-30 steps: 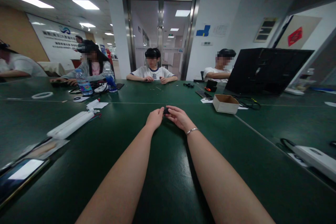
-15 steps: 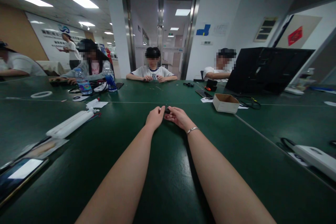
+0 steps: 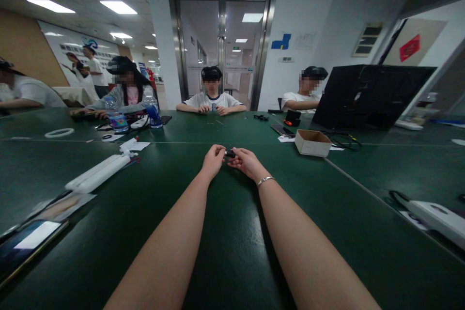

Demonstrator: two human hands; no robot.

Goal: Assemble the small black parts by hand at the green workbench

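Both forearms stretch out over the dark green table, and the hands meet near its middle. The left hand has its fingers curled in, thumb and forefinger pinched on one end of a small black object. The right hand pinches the other end with its fingertips, the rest of its fingers loosely bent. The object sits between the two hands, just above the tabletop (too small to tell what it is; a light tip shows on the left-hand side). There is a thin silver bracelet on the right wrist.

Right of the hands, well apart, is an open cardboard box, with a black laptop behind it, lid up. On the left lies a long white device, and a phone lies flat nearer the table edge. Further left-back are a white ring and two water bottles. At the far right is another white device with a black cable. Other people sit along the far side of the table with their own hands on it, none near the object.
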